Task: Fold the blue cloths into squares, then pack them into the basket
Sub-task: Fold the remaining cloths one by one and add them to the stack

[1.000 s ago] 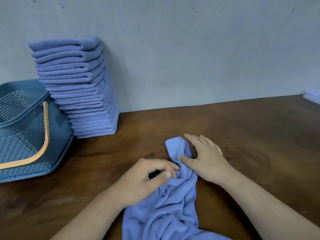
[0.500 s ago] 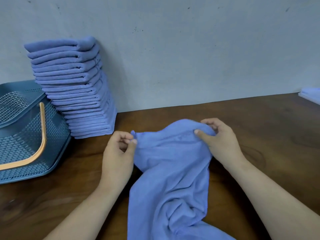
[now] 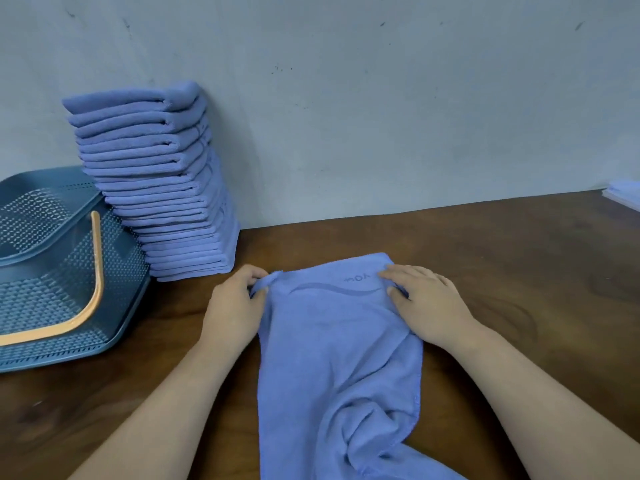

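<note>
Blue cloth (image 3: 332, 341), long axis near-far, twd wall (image 3: 381, 116)

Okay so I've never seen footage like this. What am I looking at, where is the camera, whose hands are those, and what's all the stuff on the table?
There is no machine here: a person is working bare-handed. The single picture comes from a wide-angle camera worn on that person's head. It looks forward and down, which is why the limbs reach in from the bottom edge.

On the brown wooden table lies a loose blue cloth, its near end rumpled. The left hand pinches its far left corner and the right hand pinches its far right corner, so that edge is spread between them.

At the left, against the wall, stands a tall stack of folded cloths. Beside it is a blue-grey mesh basket with an orange handle. A pale blue item shows at the right edge, too cut off to name.
</note>
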A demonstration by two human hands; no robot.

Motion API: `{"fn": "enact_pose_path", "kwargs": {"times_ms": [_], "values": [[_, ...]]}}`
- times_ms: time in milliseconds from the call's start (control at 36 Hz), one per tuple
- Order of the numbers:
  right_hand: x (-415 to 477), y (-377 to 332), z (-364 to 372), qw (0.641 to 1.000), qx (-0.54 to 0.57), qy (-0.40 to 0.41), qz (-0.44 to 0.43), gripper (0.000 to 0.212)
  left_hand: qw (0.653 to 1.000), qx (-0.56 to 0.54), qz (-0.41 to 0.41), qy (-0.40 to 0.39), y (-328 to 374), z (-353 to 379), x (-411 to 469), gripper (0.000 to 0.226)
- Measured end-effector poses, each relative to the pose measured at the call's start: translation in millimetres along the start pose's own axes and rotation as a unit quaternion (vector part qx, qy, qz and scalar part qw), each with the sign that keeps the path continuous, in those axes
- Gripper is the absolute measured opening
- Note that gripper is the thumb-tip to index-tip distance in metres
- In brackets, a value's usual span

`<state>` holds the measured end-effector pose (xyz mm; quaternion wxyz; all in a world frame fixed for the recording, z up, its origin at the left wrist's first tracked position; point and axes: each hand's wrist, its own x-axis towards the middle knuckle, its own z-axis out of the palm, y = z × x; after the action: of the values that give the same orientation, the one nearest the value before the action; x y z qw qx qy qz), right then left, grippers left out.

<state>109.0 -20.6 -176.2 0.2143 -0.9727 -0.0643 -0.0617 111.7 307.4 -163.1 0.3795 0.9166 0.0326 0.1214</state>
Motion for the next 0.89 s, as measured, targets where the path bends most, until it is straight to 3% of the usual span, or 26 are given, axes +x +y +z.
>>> {"fn": "enact_pose_path", "kwargs": {"times_ms": [139,278,361,444,500,583,639,778,889], "values": [[42,3,-1,0.999,-0.001,-0.028,0.028,0.049,0.999,-0.040,-0.027,0.020,3,5,54,0.019],[85,6,-5,0.998,0.001,-0.039,0.051,0.054,0.998,-0.023,0.010,0.058,-1,25,86,0.027],[109,10,-5,0.997,0.001,-0.049,0.053,0.054,0.994,0.049,0.053,0.086,7,31,98,0.040],[125,12,2,0.997,-0.020,-0.059,0.037,0.054,0.961,0.201,0.143,0.126,17,38,90,0.043],[129,11,5,0.998,-0.035,-0.054,0.027,0.054,0.952,0.244,0.161,0.089,18,46,81,0.031],[134,13,9,0.997,-0.055,-0.051,0.022,0.058,0.965,0.244,0.069,-0.064,15,56,82,0.054],[137,17,11,0.996,-0.065,-0.053,0.021,0.062,0.959,0.256,0.042,-0.118,12,55,92,0.067],[142,24,17,0.998,-0.048,-0.040,0.022,0.068,0.956,0.243,0.038,-0.160,1,47,111,0.073],[144,29,18,1.000,-0.008,-0.017,0.017,0.065,0.986,0.128,0.055,-0.087,-6,50,110,0.062]]}}
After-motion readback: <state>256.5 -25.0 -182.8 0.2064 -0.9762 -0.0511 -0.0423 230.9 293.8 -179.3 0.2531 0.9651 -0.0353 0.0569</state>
